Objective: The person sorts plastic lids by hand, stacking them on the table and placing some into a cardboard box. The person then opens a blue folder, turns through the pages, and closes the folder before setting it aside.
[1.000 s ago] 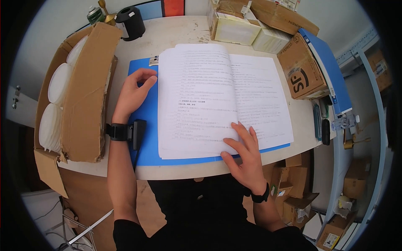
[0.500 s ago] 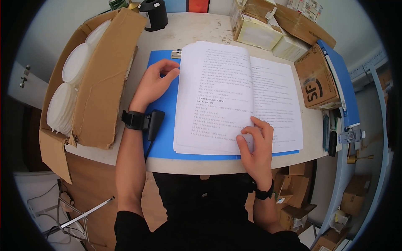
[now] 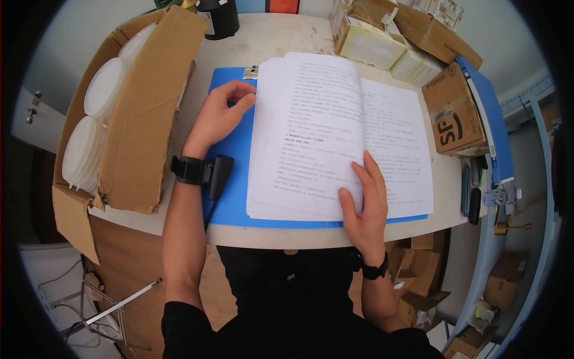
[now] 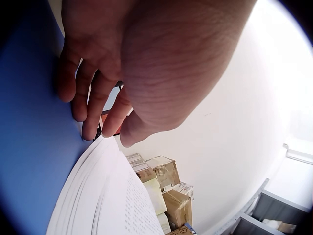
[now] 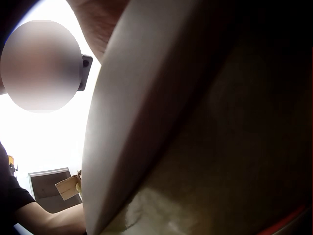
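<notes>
A thick stack of printed pages (image 3: 305,137) lies spread on a blue clipboard folder (image 3: 230,197), its left part curving up toward the middle fold. The left hand (image 3: 221,116) stays beside the upper left edge of the stack, over the blue surface, with fingers loosely bent. In the left wrist view, its fingertips hang right at the edge of the paper stack (image 4: 93,196), with nothing gripped. The right hand (image 3: 368,209) rests on the lower part of the pages near the fold, its fingers extended and spread. The right wrist view shows mostly the table edge (image 5: 117,107), and the fingers are hidden there.
An open cardboard box (image 3: 143,119) of white round lids (image 3: 104,90) stands on the left. A black cylinder (image 3: 218,18) is at the back. Cartons (image 3: 371,45), a brown box (image 3: 451,113) and a blue binder (image 3: 487,119) line the right side.
The head view has shifted, so the table sits farther right. The right hand has moved up the pages along the fold, its fingers straightening. The left hand keeps its place beside the stack.
</notes>
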The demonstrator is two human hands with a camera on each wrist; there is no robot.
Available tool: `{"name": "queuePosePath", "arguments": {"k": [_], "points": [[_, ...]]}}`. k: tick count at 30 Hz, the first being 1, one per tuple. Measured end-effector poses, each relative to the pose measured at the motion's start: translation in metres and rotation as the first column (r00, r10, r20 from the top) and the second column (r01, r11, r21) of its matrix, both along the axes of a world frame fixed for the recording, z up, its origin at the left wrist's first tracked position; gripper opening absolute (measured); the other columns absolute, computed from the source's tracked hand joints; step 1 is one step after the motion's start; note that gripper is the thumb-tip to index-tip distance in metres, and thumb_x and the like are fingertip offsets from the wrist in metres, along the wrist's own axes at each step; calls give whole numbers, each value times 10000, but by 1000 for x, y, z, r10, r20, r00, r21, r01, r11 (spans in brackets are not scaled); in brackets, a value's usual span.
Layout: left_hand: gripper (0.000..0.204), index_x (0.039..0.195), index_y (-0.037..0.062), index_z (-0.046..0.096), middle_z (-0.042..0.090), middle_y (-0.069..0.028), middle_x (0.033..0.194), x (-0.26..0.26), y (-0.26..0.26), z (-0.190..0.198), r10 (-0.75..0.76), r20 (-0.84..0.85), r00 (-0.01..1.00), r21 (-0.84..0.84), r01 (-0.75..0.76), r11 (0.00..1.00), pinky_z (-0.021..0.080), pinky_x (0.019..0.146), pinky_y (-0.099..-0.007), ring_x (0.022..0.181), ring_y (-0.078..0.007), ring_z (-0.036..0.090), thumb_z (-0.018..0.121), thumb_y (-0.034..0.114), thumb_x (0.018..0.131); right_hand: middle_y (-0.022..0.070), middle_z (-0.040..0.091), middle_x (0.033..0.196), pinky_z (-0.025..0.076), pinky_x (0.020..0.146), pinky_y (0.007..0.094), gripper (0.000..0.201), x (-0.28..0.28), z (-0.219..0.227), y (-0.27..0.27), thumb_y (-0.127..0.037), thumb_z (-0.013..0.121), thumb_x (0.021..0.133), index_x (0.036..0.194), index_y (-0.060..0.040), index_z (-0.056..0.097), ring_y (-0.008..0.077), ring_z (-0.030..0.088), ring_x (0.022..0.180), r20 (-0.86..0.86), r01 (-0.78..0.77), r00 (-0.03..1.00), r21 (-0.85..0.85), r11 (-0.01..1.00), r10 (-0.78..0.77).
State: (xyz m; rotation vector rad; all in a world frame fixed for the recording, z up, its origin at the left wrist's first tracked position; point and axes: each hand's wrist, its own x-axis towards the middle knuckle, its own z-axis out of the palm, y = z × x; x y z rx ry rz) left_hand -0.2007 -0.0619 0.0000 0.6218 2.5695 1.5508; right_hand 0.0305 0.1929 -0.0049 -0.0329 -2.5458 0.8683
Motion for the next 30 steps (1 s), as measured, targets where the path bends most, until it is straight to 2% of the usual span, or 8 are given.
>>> {"name": "queuePosePath", "arguments": {"k": [11, 13, 15, 30], "points": [[254, 1177, 6, 709, 744, -68, 1065, 0, 0, 1, -6, 0, 1000, 3, 6, 1000, 493, 964, -305, 1019, -146, 667, 673, 181, 996, 235, 563, 1496, 370, 1160, 520, 353, 0, 3, 2, -137, 726, 919, 1232, 21, 688, 438, 447, 1435, 28, -41, 999, 69, 997, 39], [250, 1173, 6, 709, 744, -68, 1064, 0, -1, 1, -8, -3, 1000, 5, 8, 1000, 494, 966, -305, 1018, -145, 667, 672, 180, 996, 229, 567, 1494, 365, 1161, 521, 353, 0, 3, 3, -143, 727, 919, 1231, 18, 690, 434, 441, 1439, 31, -48, 998, 72, 996, 46], [268, 1162, -14, 707, 756, -125, 1077, -2, 0, -2, -16, -8, 1000, 25, 16, 1000, 525, 959, -342, 1018, -203, 696, 678, 175, 974, 223, 572, 1492, 361, 1162, 523, 353, 0, 4, 3, -149, 728, 918, 1229, 15, 692, 429, 435, 1443, 33, -48, 998, 76, 996, 46], [277, 1165, -14, 703, 752, -120, 1084, -1, 0, 0, -14, 27, 1000, 20, 13, 1000, 523, 960, -338, 1024, -201, 689, 687, 187, 975, 212, 572, 1497, 352, 1169, 519, 355, 1, 3, 4, -161, 736, 912, 1226, 2, 704, 416, 443, 1438, 46, -54, 998, 83, 995, 51]]}}
